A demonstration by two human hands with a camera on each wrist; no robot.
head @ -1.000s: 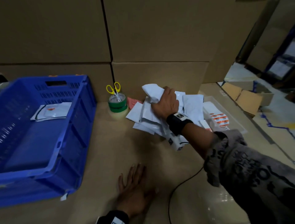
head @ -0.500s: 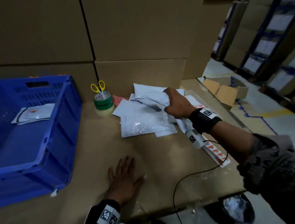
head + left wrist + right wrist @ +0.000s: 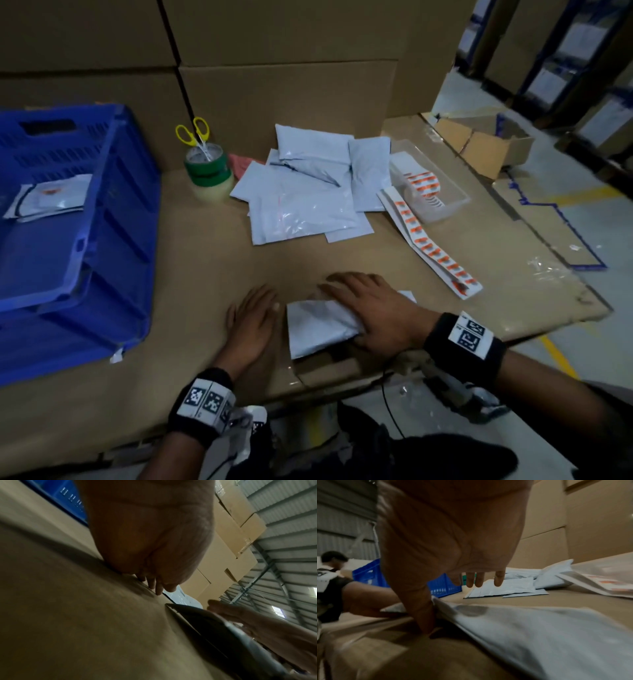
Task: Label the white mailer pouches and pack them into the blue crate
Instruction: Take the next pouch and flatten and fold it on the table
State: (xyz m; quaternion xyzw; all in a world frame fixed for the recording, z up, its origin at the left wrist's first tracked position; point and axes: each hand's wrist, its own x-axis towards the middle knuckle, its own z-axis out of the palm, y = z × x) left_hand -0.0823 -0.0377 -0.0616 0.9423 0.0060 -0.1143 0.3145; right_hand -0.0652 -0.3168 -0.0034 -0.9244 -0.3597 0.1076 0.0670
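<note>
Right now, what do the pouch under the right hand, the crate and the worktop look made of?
Pouch: thin glossy plastic film, judging by its creases and sheen. Blue crate: rigid moulded plastic with slotted walls. Worktop: matte brown corrugated cardboard, probably; a torn edge shows.

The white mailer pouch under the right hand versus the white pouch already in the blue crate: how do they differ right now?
The white mailer pouch under the right hand lies on the cardboard tabletop near the front edge; the white pouch in the blue plastic crate rests on the crate's floor. The right hand lies on the first; nothing touches the second. The crated one shows an orange mark; the first shows none on its visible face. Both lie flat.
</note>
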